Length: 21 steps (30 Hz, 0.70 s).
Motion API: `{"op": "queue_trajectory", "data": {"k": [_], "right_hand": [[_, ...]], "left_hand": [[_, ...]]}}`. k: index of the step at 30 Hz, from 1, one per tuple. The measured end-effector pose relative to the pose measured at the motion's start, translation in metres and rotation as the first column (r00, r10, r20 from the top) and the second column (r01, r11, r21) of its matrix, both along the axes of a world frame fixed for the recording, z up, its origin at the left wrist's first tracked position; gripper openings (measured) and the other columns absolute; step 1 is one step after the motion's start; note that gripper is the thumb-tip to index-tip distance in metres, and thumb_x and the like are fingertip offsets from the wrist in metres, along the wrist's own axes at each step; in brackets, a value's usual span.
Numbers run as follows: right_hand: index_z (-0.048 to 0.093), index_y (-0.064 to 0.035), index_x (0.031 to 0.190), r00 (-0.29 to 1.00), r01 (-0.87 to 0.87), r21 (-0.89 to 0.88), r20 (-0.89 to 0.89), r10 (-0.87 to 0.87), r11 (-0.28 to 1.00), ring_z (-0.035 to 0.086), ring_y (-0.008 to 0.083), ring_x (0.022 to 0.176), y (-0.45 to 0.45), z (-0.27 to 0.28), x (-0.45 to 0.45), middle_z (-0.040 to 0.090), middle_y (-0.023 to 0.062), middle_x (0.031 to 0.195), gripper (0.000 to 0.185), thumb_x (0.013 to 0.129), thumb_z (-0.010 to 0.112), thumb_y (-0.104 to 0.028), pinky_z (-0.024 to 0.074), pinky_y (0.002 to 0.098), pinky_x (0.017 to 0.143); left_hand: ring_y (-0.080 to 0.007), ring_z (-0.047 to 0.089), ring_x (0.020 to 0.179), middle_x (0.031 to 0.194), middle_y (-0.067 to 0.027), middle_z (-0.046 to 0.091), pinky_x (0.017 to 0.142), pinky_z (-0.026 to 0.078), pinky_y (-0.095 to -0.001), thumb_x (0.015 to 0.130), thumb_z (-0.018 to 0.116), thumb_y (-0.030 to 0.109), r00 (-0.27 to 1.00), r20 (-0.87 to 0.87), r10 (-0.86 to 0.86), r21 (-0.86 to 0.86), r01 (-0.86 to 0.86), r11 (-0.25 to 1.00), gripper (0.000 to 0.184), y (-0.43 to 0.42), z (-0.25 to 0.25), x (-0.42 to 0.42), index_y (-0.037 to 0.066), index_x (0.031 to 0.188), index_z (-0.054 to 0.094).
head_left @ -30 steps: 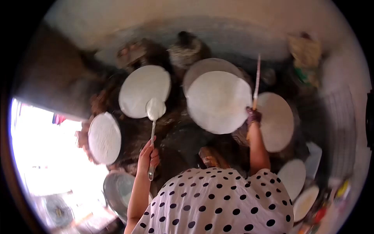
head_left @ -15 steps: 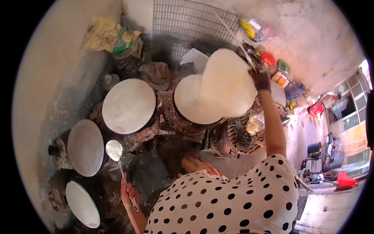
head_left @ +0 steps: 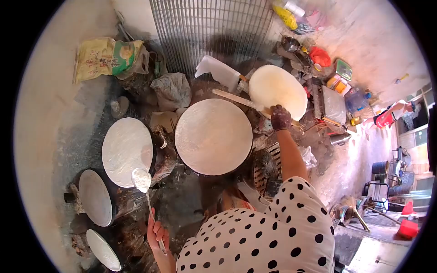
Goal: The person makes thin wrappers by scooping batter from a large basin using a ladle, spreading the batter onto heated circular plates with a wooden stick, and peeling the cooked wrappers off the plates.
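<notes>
My left hand (head_left: 158, 234) is closed round the handle of a ladle (head_left: 142, 180) filled with something white; its bowl overlaps the near edge of a round griddle (head_left: 127, 152) coated in white. My gloved right hand (head_left: 281, 117) grips a long, flat wooden stick (head_left: 236, 98), which points away to the left. Beside that hand lies a large, thin, round pancake (head_left: 277, 88), and the stick crosses its near left edge. Left of the stick, a big round griddle (head_left: 214, 136) has a pale, smooth surface.
Two more round plates, a greyish one (head_left: 95, 198) and a white one (head_left: 104, 250), stand at lower left. A wire rack (head_left: 209, 32) leans at the back. A yellow-green sack (head_left: 109, 57), plastic bag (head_left: 172, 91) and metal grate (head_left: 268, 170) lie around. A person (head_left: 387, 118) is far right.
The pancake, earlier raised over the middle griddle, now lies to its right. My right hand has come lower and left with the stick, now pointing left. The ladle has moved to the left griddle's edge.
</notes>
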State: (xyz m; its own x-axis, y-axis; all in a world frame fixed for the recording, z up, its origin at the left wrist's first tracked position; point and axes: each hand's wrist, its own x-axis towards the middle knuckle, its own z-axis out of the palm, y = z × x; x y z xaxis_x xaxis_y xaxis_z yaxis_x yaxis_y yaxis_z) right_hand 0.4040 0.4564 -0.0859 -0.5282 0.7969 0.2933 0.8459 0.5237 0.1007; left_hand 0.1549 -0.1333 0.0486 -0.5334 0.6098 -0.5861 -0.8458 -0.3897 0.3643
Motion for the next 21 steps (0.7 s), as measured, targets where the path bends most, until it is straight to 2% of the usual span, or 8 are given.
{"op": "queue_trajectory", "data": {"k": [5, 8, 11, 13, 16, 19, 20, 21], "right_hand": [[0.066, -0.0193, 0.096, 0.979, 0.186, -0.224, -0.046, -0.201, 0.957, 0.061, 0.0245, 0.098, 0.003, -0.029, 0.002, 0.064, 0.0015, 0.1, 0.025, 0.079, 0.05, -0.01, 0.0489, 0.0364, 0.085], [0.068, -0.0192, 0.097, 0.968, 0.126, -0.182, -0.193, -0.161, 0.975, 0.061, 0.0208, 0.101, 0.009, -0.049, 0.015, 0.066, -0.0007, 0.099, 0.023, 0.08, 0.054, -0.012, 0.0483, 0.0356, 0.086], [0.067, -0.0142, 0.1, 0.903, -0.007, -0.028, -0.43, -0.006, 1.0, 0.064, 0.0169, 0.083, -0.002, -0.076, 0.021, 0.067, -0.001, 0.093, 0.021, 0.081, 0.058, -0.018, 0.0509, 0.0315, 0.071], [0.065, -0.0125, 0.103, 0.84, -0.085, -0.243, -0.539, -0.062, 0.966, 0.062, 0.016, 0.071, -0.017, -0.083, 0.009, 0.066, 0.0004, 0.087, 0.022, 0.083, 0.059, -0.02, 0.0487, 0.0297, 0.06], [0.062, -0.0099, 0.108, 0.611, -0.344, -0.738, -0.646, -0.459, 0.581, 0.059, 0.0145, 0.054, -0.061, -0.076, -0.057, 0.064, 0.0026, 0.079, 0.025, 0.087, 0.06, -0.023, 0.0455, 0.027, 0.044], [0.058, -0.0091, 0.111, 0.56, -0.68, -0.731, -0.569, -0.602, 0.058, 0.049, 0.0122, 0.038, -0.155, -0.004, -0.15, 0.059, 0.004, 0.067, 0.029, 0.092, 0.057, -0.031, 0.0359, 0.0253, 0.032], [0.059, -0.0088, 0.103, 0.692, -0.614, -0.779, -0.609, -0.388, 0.129, 0.043, 0.0127, 0.031, -0.177, -0.02, -0.178, 0.058, 0.0039, 0.062, 0.031, 0.092, 0.053, -0.037, 0.031, 0.0264, 0.03], [0.061, -0.0089, 0.097, 0.867, -0.412, -0.904, -0.428, -0.255, 0.115, 0.049, 0.0137, 0.038, -0.201, -0.013, -0.209, 0.057, 0.0023, 0.059, 0.032, 0.092, 0.051, -0.038, 0.0358, 0.0277, 0.035]], "left_hand": [[-0.0037, 0.038, 0.034, 0.057, 0.005, 0.039, 0.031, 0.036, -0.0222, 0.103, 0.024, 0.021, 1.0, -0.02, 0.016, -0.055, -0.017, 0.998, 0.041, 0.028, 0.02, 0.017, 0.006, 0.14, 0.033], [-0.0044, 0.038, 0.034, 0.058, 0.0045, 0.041, 0.03, 0.035, -0.0219, 0.103, 0.024, 0.02, 0.998, -0.038, 0.058, -0.077, -0.061, 0.995, 0.042, 0.028, 0.018, 0.02, 0.005, 0.141, 0.032], [-0.0051, 0.036, 0.034, 0.059, 0.0033, 0.04, 0.029, 0.033, -0.0219, 0.103, 0.024, 0.02, 0.996, 0.008, 0.089, 0.058, -0.09, 0.994, 0.042, 0.011, 0.022, 0.026, 0.004, 0.141, 0.03], [-0.005, 0.03, 0.034, 0.058, 0.0033, 0.032, 0.028, 0.028, -0.0207, 0.101, 0.028, 0.016, 0.985, -0.062, 0.163, 0.0, -0.163, 0.987, 0.043, 0.002, 0.045, 0.041, 0.005, 0.143, 0.027], [-0.005, 0.027, 0.033, 0.052, 0.0049, 0.026, 0.028, 0.025, -0.0212, 0.101, 0.035, 0.016, 0.927, -0.039, 0.374, 0.151, -0.364, 0.919, 0.045, -0.031, 0.052, 0.071, 0.008, 0.144, 0.027], [-0.0047, 0.029, 0.033, 0.052, 0.0067, 0.031, 0.031, 0.026, -0.0204, 0.1, 0.038, 0.02, 0.893, -0.009, 0.45, 0.049, -0.449, 0.892, 0.037, -0.057, 0.032, 0.052, 0.011, 0.136, 0.04], [-0.0044, 0.03, 0.034, 0.053, 0.0072, 0.032, 0.032, 0.025, -0.0197, 0.1, 0.038, 0.021, 0.88, 0.069, 0.469, 0.105, -0.474, 0.874, 0.034, -0.075, 0.014, 0.04, 0.011, 0.133, 0.043], [-0.0044, 0.03, 0.034, 0.053, 0.0072, 0.032, 0.032, 0.025, -0.0197, 0.1, 0.038, 0.021, 0.858, 0.067, 0.509, 0.113, -0.513, 0.851, 0.034, -0.091, 0.016, 0.027, 0.011, 0.133, 0.043]]}}
